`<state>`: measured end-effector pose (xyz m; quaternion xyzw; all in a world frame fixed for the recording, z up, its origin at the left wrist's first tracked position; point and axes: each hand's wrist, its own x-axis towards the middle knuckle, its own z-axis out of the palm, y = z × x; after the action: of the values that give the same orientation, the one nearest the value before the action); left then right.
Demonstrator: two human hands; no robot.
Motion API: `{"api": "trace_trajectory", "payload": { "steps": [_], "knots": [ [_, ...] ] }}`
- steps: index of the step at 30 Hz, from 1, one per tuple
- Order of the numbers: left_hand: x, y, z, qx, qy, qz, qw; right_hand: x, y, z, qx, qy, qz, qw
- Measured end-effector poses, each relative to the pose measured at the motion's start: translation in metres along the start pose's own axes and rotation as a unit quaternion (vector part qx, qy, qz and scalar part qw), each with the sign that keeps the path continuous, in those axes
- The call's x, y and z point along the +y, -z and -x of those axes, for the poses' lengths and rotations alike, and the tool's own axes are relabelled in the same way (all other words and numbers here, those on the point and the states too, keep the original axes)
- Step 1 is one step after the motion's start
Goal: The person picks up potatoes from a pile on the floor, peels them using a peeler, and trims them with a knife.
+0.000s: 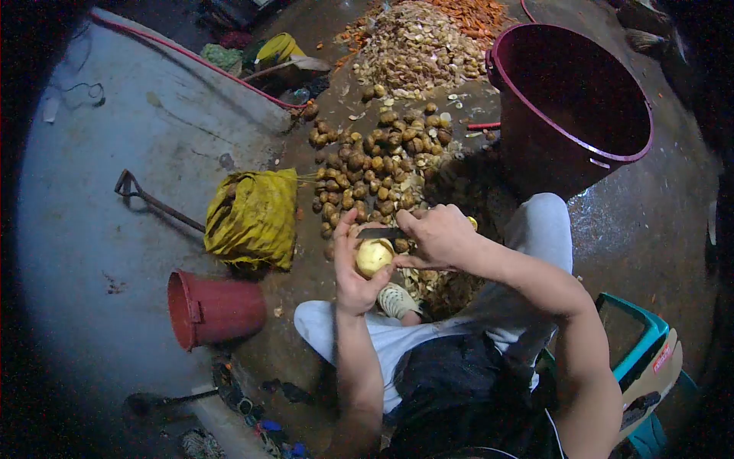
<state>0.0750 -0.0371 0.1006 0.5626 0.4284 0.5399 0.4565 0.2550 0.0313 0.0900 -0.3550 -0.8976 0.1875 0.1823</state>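
Observation:
My left hand [352,281] is wrapped round a pale, largely peeled potato [374,258], its fingers up along the left side and the thumb below. In my right hand [439,235] is a knife [379,232] with a dark blade, lying across the top of the potato towards my left fingers. My right thumb reaches down near the potato's right side. Beyond both hands, a spread of brown unpeeled potatoes [355,163] covers the wet floor. Peelings [428,284] lie on the floor below my right hand, partly hidden by my arm and leg.
A large dark red tub [527,145] stands at the right, beyond my knee. Pale peelings [413,50] and orange ones [480,14] are heaped at the back. To the left are a yellow sack [252,214], a tipped red bucket [229,308] and a long-handled tool [164,205].

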Motion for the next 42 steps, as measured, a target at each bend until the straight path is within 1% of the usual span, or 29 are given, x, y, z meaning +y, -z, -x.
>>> {"api": "trace_trajectory", "payload": {
  "steps": [5, 7, 10, 14, 16, 17, 19, 20, 22, 26, 28, 29, 31, 32, 34, 35, 37, 38, 40, 41, 42],
  "knots": [
    [0.0, 0.002, 0.0, -0.011, -0.004, -0.011, 1.0, 0.0, 0.0, 0.001, 0.012, 0.001, 0.012, 1.0],
    [-0.001, 0.003, 0.002, -0.016, 0.011, -0.015, 1.0, -0.002, 0.003, 0.0, -0.018, -0.019, 0.016, 1.0],
    [-0.002, 0.001, 0.004, -0.006, 0.029, -0.011, 0.999, -0.002, 0.002, 0.0, -0.019, -0.018, 0.028, 0.999],
    [-0.006, -0.004, 0.004, 0.006, 0.021, 0.029, 0.999, -0.001, 0.007, 0.0, -0.048, -0.024, 0.025, 0.998],
    [-0.004, -0.012, 0.004, 0.063, 0.056, 0.157, 0.984, 0.001, 0.003, -0.001, -0.015, -0.014, 0.027, 0.999],
    [-0.007, -0.012, 0.004, 0.063, 0.056, 0.157, 0.984, 0.002, -0.001, -0.002, -0.014, -0.015, 0.027, 0.999],
    [-0.016, -0.012, 0.004, 0.089, 0.062, 0.254, 0.961, 0.003, -0.009, -0.002, 0.005, -0.024, 0.022, 0.999],
    [-0.019, -0.014, 0.003, 0.089, 0.062, 0.254, 0.961, 0.002, -0.008, -0.002, 0.006, -0.025, 0.022, 0.999],
    [-0.022, -0.019, 0.002, 0.169, 0.067, 0.29, 0.94, -0.003, -0.006, -0.003, -0.002, -0.043, -0.003, 0.999],
    [-0.026, -0.026, 0.0, 0.201, 0.056, 0.3, 0.931, -0.013, -0.01, -0.002, 0.016, -0.058, -0.034, 0.998],
    [-0.036, -0.025, -0.003, 0.288, 0.055, 0.345, 0.892, -0.019, -0.008, -0.004, -0.027, -0.086, -0.088, 0.992],
    [-0.037, -0.023, -0.005, 0.288, 0.055, 0.345, 0.892, -0.019, -0.007, -0.004, -0.027, -0.086, -0.088, 0.992],
    [-0.038, -0.022, -0.007, 0.214, 0.034, 0.345, 0.913, -0.016, -0.002, -0.002, -0.041, -0.07, -0.071, 0.994],
    [-0.038, -0.018, -0.006, 0.213, 0.035, 0.347, 0.913, -0.015, 0.0, 0.0, -0.041, -0.071, -0.07, 0.994],
    [-0.035, -0.005, -0.003, 0.115, 0.094, 0.285, 0.947, -0.013, 0.002, 0.002, -0.027, -0.057, -0.046, 0.997],
    [-0.034, -0.001, -0.002, 0.117, 0.096, 0.283, 0.947, -0.012, -0.001, 0.001, -0.027, -0.057, -0.049, 0.997],
    [-0.034, 0.004, -0.001, 0.082, 0.11, 0.303, 0.943, -0.01, -0.006, -0.001, -0.021, -0.051, -0.029, 0.998],
    [-0.035, 0.002, -0.001, 0.081, 0.111, 0.302, 0.943, -0.011, -0.005, -0.001, -0.02, -0.051, -0.03, 0.998],
    [-0.041, -0.011, -0.002, 0.135, 0.093, 0.371, 0.914, -0.01, -0.001, -0.002, -0.062, -0.041, -0.008, 0.997],
    [-0.041, -0.017, -0.003, 0.134, 0.093, 0.372, 0.914, -0.01, -0.002, -0.002, -0.062, -0.042, -0.007, 0.997],
    [-0.039, -0.023, -0.005, 0.171, 0.099, 0.39, 0.899, -0.01, -0.005, -0.001, -0.06, -0.046, -0.017, 0.997]
  ]
}}
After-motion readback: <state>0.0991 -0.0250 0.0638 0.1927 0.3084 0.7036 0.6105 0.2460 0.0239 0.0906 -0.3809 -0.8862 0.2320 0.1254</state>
